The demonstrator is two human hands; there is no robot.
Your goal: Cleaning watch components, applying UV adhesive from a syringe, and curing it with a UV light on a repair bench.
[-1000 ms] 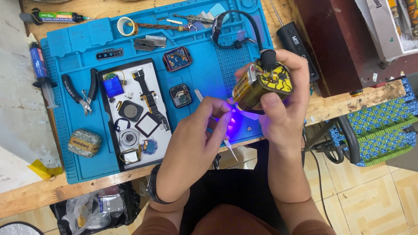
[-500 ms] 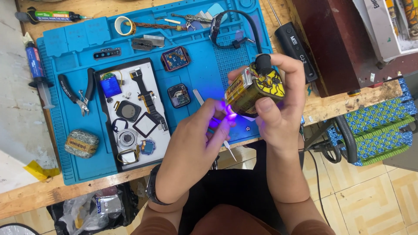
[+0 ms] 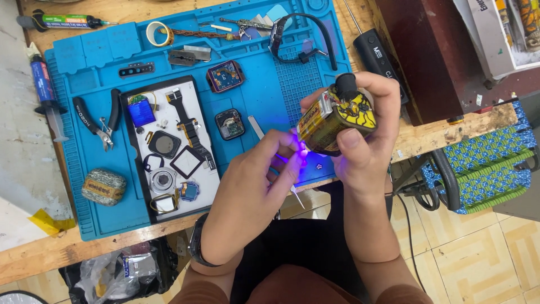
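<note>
The right hand (image 3: 360,141) clenches a yellow lamp (image 3: 336,119) over the worktop (image 3: 433,138) edge, its violet beam pointing down-left onto a tiny part, too small to identify, pinched in the left hand (image 3: 253,186) just beside it.

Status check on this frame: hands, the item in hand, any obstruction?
Right hand grips yellow-taped lamp, violet glow on. Left hand pinches something small under the beam. Blue mat crowded with parts, none between the hands.

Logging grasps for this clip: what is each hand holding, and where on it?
Right hand wraps the body of a yellow, tape-wrapped violet lamp. Left hand pinches something small under its glow; the item itself is hidden by the fingertips.
</note>
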